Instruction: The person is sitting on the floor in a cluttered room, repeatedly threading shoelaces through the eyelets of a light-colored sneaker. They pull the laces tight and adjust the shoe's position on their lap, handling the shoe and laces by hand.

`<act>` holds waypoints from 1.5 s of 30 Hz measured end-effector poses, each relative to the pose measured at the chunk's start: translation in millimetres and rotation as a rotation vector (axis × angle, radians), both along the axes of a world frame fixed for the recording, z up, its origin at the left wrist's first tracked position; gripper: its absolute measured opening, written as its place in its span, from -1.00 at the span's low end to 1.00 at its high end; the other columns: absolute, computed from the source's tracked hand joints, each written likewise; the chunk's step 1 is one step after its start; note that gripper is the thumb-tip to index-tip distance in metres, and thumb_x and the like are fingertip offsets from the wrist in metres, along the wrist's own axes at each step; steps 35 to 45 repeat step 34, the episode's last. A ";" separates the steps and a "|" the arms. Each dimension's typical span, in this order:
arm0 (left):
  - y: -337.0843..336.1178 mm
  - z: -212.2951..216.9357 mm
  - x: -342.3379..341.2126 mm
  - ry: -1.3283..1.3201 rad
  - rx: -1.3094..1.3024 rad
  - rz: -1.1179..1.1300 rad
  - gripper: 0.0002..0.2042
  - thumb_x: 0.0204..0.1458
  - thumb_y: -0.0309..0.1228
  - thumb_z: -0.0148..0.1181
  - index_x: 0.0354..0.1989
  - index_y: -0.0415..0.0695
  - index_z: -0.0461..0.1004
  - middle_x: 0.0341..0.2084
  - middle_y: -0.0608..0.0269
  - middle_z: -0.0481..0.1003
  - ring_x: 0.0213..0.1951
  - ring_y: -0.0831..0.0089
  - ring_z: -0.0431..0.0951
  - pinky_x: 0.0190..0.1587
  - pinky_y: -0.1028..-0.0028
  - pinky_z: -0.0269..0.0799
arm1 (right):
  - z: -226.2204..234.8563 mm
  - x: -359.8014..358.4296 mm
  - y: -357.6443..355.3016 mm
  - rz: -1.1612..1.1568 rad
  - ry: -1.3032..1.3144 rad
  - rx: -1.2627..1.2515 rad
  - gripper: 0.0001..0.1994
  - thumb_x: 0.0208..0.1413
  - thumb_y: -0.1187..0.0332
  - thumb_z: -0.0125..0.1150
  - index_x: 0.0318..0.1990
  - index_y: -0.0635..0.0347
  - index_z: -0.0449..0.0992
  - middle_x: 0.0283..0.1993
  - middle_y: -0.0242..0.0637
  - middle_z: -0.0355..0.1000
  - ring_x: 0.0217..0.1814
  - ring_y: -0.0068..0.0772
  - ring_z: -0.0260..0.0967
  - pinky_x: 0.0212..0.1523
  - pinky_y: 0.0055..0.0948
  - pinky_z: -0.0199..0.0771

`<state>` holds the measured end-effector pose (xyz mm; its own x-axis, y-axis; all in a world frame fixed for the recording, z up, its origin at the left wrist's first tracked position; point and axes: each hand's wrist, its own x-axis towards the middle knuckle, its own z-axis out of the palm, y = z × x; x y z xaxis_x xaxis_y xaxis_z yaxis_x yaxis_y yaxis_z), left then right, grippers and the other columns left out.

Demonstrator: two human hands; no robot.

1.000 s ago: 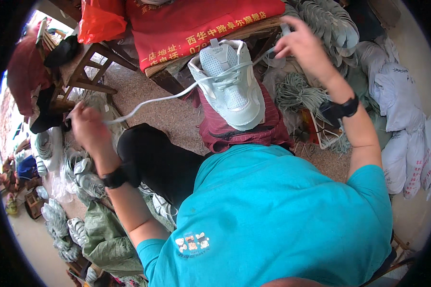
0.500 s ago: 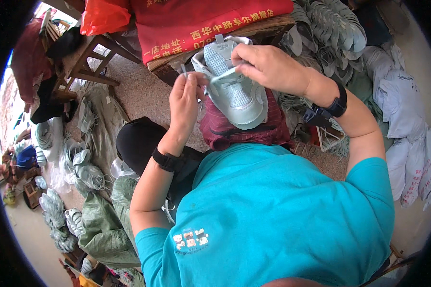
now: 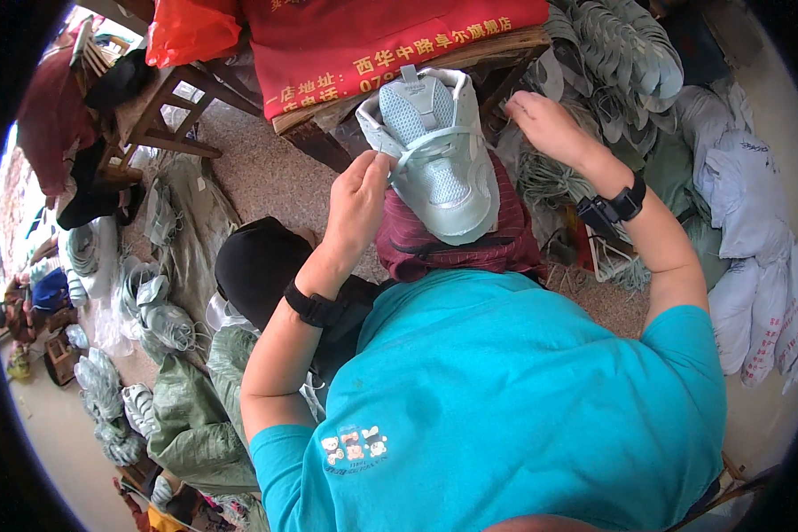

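Note:
A pale mint-green sneaker upper lies across my lap on dark red striped cloth, its toe toward me and tongue away. A light lace crosses it below the tongue. My left hand is at the shoe's left edge, thumb and finger pinched on the lace where it comes out. Off to the right of the shoe, my right hand is raised with its fingertips closed together. What those fingertips hold, if anything, is too fine to make out.
Just beyond the shoe stands a wooden table with a red cloth. Bundles of grey-green shoe parts are heaped at the far right, above white sacks. A wooden stool and a green sack are on the left.
My right hand has moved away from the shoe to the right. My left hand has come down slightly to the shoe's edge. The lace across the shoe is now uncovered.

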<state>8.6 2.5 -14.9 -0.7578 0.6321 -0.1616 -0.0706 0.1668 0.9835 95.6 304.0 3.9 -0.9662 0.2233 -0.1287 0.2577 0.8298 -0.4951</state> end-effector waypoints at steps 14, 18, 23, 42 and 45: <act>5.8 22.6 -14.0 -0.032 -0.178 -0.109 -0.67 0.22 -0.29 -0.09 -0.47 -0.26 0.47 -0.57 0.39 0.39 -0.48 0.58 0.30 -0.41 0.53 0.23 | 41.3 5.0 -42.1 0.150 0.135 -0.473 -0.65 0.25 0.53 -0.13 0.18 0.33 0.29 -0.18 -0.20 0.45 -0.20 -0.39 0.47 -0.13 -0.41 0.50; 11.4 27.1 -24.5 0.387 -0.413 -0.147 -0.71 0.22 -0.27 -0.03 -0.39 -0.25 0.45 -0.56 0.12 0.44 -0.46 0.38 0.44 -0.36 0.33 0.37 | 40.3 9.8 -48.7 0.230 0.255 -0.186 -0.66 0.25 0.52 -0.14 0.16 0.35 0.25 -0.21 -0.08 0.47 -0.21 -0.22 0.51 -0.17 -0.34 0.51; 7.5 51.3 -34.8 0.895 -0.584 -0.324 -0.79 0.06 -0.31 0.17 -0.31 -0.21 0.38 -0.35 0.03 0.45 -0.28 0.03 0.53 -0.27 0.15 0.47 | 41.5 5.9 -53.9 0.123 0.139 -0.211 -0.82 0.25 0.49 -0.11 -0.04 0.33 0.29 -0.36 -0.15 0.49 -0.33 -0.22 0.53 -0.30 -0.35 0.51; 6.9 61.3 -68.1 0.898 -0.402 -0.571 -0.73 -0.08 -0.49 0.29 -0.16 -0.13 0.44 -0.13 0.09 0.35 -0.11 0.07 0.50 -0.11 0.25 0.48 | 45.4 -13.6 -55.5 0.267 0.202 0.100 -0.86 0.13 0.37 0.12 -0.25 0.24 0.40 -0.41 -0.10 0.50 -0.34 -0.27 0.51 -0.34 -0.20 0.42; 6.9 61.3 -68.1 0.898 -0.402 -0.571 -0.73 -0.08 -0.49 0.29 -0.16 -0.13 0.44 -0.13 0.09 0.35 -0.11 0.07 0.50 -0.11 0.25 0.48 | 45.4 -13.6 -55.5 0.267 0.202 0.100 -0.86 0.13 0.37 0.12 -0.25 0.24 0.40 -0.41 -0.10 0.50 -0.34 -0.27 0.51 -0.34 -0.20 0.42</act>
